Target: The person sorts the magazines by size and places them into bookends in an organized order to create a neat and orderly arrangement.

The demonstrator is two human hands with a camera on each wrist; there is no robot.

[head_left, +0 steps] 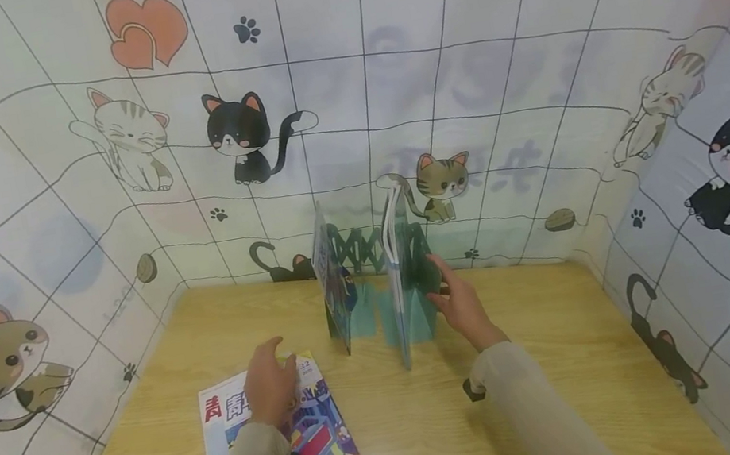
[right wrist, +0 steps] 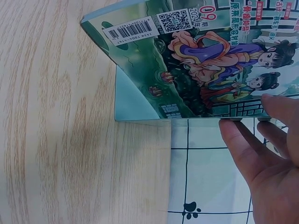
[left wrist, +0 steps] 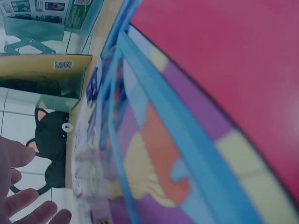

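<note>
A teal expandable book rack [head_left: 419, 325] stands against the back wall, its folding lattice between two uprights. Upright in it are a thin magazine [head_left: 329, 290] on the left and books or magazines [head_left: 397, 286] on the right. My right hand [head_left: 464, 311] pinches the rack's right end; in the right wrist view its thumb lies over an illustrated magazine cover [right wrist: 210, 70], with fingers at the edge behind. My left hand [head_left: 268, 384] hovers over or rests on a colourful magazine stack [head_left: 321, 444], fingers loose; contact cannot be told.
The wooden table [head_left: 532, 360] runs up to a cat-printed, gridded wall covering [head_left: 341, 86] at the back and both sides. A black wrist device [head_left: 473, 390] sits at my right cuff.
</note>
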